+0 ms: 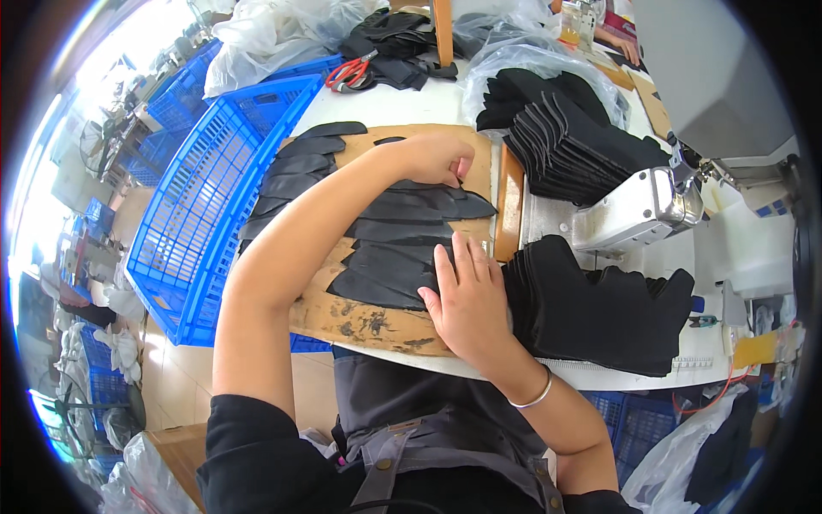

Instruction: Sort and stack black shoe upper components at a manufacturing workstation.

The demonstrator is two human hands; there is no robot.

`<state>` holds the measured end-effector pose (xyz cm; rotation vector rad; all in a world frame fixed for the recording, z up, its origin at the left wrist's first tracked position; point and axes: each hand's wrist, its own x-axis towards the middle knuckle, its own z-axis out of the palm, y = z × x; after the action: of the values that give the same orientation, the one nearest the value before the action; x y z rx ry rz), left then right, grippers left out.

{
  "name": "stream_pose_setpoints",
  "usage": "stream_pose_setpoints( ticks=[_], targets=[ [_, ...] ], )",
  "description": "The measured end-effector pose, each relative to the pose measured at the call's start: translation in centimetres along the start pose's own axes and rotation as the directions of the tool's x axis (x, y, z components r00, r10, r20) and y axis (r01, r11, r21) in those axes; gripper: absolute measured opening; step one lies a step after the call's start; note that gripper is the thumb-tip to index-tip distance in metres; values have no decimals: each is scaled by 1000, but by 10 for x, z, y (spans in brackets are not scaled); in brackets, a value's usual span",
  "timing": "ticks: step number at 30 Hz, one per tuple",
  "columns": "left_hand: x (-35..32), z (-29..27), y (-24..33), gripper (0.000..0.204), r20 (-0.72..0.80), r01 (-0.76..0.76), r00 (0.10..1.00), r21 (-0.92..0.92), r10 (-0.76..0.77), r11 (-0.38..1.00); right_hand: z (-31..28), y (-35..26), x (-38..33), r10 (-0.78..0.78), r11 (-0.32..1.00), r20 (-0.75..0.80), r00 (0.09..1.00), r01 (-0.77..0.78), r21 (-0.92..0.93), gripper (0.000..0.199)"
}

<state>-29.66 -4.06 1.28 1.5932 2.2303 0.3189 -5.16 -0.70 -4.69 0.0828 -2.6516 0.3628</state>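
Observation:
A brown cardboard sheet [368,321] lies before me, with overlapping rows of thin, pointed black pieces [402,231] that look like leather or coated cloth. My left hand [435,161] reaches across to the far right part of these rows. Its fingers are curled in and pressed together at the edge of a black piece; what they hold, if anything, is hidden. Flat and with fingers stretched, my right hand [471,300] rests on the right ends of the nearer pieces and on the cardboard. A bracelet [535,390] circles the right wrist.
A sewing machine [634,210] stands at the right, between a far stack of black cut pieces [582,137] and a near stack [599,308]. A blue plastic basket [193,248] leans at the table's left edge. Red-handled scissors [349,74] lie at the back; a co-worker's hand [623,47] shows beyond.

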Motion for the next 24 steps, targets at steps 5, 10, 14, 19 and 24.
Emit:
stream_pose_setpoints(
  ticks=[5, 10, 14, 19, 24],
  targets=[
    [-23, 10, -4, 13, -194, -117, 973, 62, 128, 991, 5, 1, -2, 21, 1000, 29, 999, -20, -24, 60],
    [-74, 24, -31, 14, -346, -108, 928, 104, 137, 989, 4, 1, -1, 30, 1000, 52, 998, -30, 1, 60],
    [-112, 16, -36, 11, -501, -26, 865, 1, 23, 1000, 4, 1, -1, 25, 999, 58, 998, -24, -24, 60],
    [-147, 0, -62, 5, -618, 64, 727, -375, -301, 925, 4, -5, 0, 27, 998, 59, 998, -24, -53, 58],
    [-161, -33, -54, 6, -795, -166, 439, -530, -419, 832, 7, 0, 1, 2, 1000, -16, 1000, -3, -30, 57]
  ],
)
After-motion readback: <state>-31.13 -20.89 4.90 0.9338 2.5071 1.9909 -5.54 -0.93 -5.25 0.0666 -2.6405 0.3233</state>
